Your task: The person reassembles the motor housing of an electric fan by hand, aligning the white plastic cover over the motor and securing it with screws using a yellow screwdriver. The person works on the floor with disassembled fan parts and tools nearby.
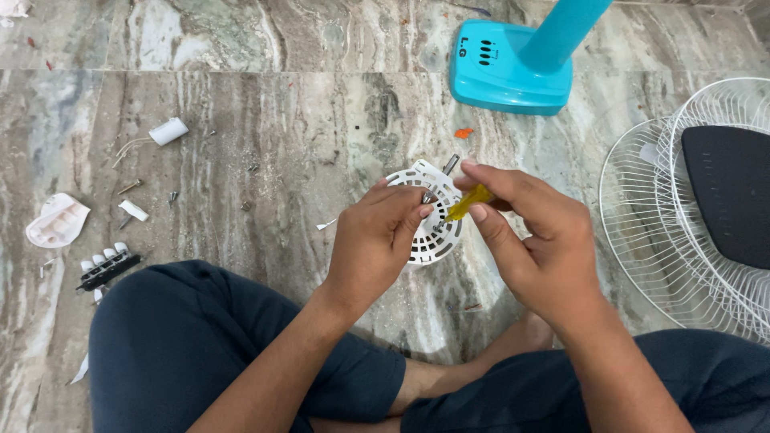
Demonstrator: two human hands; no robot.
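Vented white plastic disc [429, 232] | L hand [377, 240] grips rim | R hand [533, 240] pinches yellow-handled tool [468, 203] | marble floor [281, 136]

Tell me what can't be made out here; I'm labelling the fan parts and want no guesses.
Head view:
- White vented housing: near side hidden by left hand.
- Yellow tool: mostly covered by right hand; its tip is unseen.
- Wire fan guards: cut off by right edge.
- Teal fan base: pole cut by top edge.
- Screws: too small to type.

white slotted cover [429, 240], yellow tool [469, 202], turquoise fan base [501, 76], grey-veined marble floor [281, 136]
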